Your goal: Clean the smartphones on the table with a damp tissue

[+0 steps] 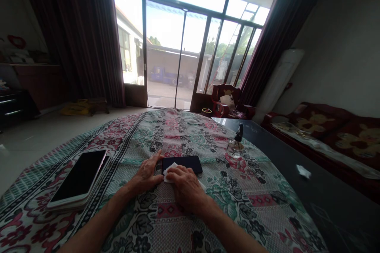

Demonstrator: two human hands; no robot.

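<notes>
A dark smartphone (190,163) lies flat on the patterned tablecloth in front of me. My left hand (147,174) braces its left end, with the index finger by the far corner and the thumb by the near one. My right hand (187,185) is closed over a crumpled white tissue (170,172) and presses it onto the screen's near left part. Some of the tissue is hidden beneath the fingers. To the right, a clear spray bottle (235,148) with a black nozzle stands upright on the cloth.
Stacked white-edged tablets (78,180) lie at the left. The floral tablecloth (190,229) covers a round-edged table. Beside it, a dark glossy table (332,197) carries a crumpled white tissue (303,171). A red wooden sofa (341,126) and chair (227,101) stand beyond, near glass doors.
</notes>
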